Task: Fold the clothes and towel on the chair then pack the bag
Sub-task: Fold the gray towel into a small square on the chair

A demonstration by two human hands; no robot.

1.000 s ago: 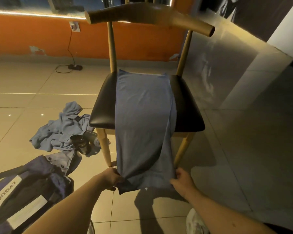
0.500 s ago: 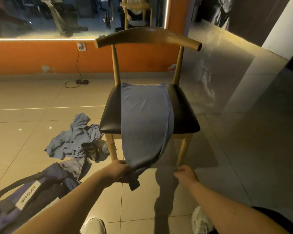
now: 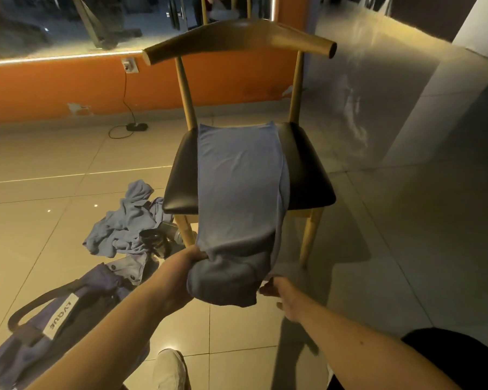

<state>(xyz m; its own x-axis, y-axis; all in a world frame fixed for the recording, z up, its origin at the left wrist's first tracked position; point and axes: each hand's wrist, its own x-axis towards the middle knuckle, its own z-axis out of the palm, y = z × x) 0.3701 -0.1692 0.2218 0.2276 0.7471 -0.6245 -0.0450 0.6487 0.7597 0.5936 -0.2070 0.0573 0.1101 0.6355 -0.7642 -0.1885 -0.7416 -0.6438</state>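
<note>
A long blue garment (image 3: pixel 238 181) lies lengthwise over the black seat of a wooden chair (image 3: pixel 307 170) and hangs off its front edge. My left hand (image 3: pixel 190 263) grips the bunched lower end of the garment, which droops in a fold below my fist. My right hand (image 3: pixel 279 291) is just right of that fold, fingertips at the cloth's lower right corner; its grip is partly hidden. A second crumpled blue garment (image 3: pixel 124 223) lies on the floor left of the chair. The navy bag (image 3: pixel 54 319) with a white label lies open at the lower left.
A dark round container (image 3: pixel 155 242) and a grey bottle (image 3: pixel 172 230) lie on the floor by the chair's front left leg. A power cable and plug (image 3: pixel 136 126) trail from the orange wall. My shoes (image 3: pixel 169 370) stand on the tiled floor below.
My left hand has gathered the hanging end of the garment and lifted it up toward the seat. My right hand let go earlier and now reaches back to the cloth's corner.
</note>
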